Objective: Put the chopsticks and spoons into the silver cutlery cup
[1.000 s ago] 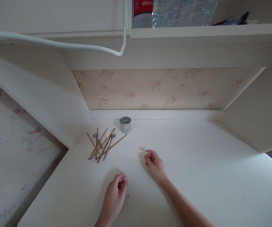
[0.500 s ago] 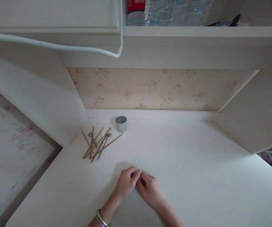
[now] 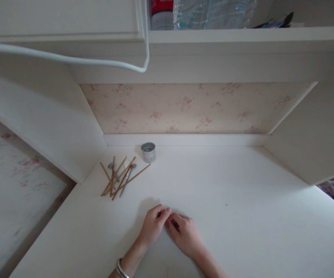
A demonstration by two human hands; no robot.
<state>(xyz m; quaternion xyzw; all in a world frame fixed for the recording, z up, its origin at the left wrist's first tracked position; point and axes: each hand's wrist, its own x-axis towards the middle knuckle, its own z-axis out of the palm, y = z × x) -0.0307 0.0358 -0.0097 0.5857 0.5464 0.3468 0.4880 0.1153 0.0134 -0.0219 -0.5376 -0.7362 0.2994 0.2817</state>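
Note:
My left hand [image 3: 154, 222] rests on the white tabletop with its fingers curled in, and no object shows in it. My right hand [image 3: 183, 231] lies beside it, likewise curled closed with nothing visible inside. The thumb and finger sides of both hands meet near the middle front. Ahead and to the left is a loose pile of chopsticks [image 3: 139, 174], with metal spoons [image 3: 132, 166] lying among them. Behind the pile, a grey metal holder with small holes [image 3: 149, 153] stands upright, apart from both hands.
White side panels [image 3: 314, 127] and a low back ledge [image 3: 184, 139] bound the table [image 3: 242, 239]. Overhead is a shelf [image 3: 227, 36] with plastic-wrapped bottles [image 3: 210, 15]. A white cable [image 3: 68, 58] hangs below the cabinet door at upper left.
The camera view has shifted slightly. Both hands stay together and closed at the same spot; the chopsticks, spoons and holder have not moved.

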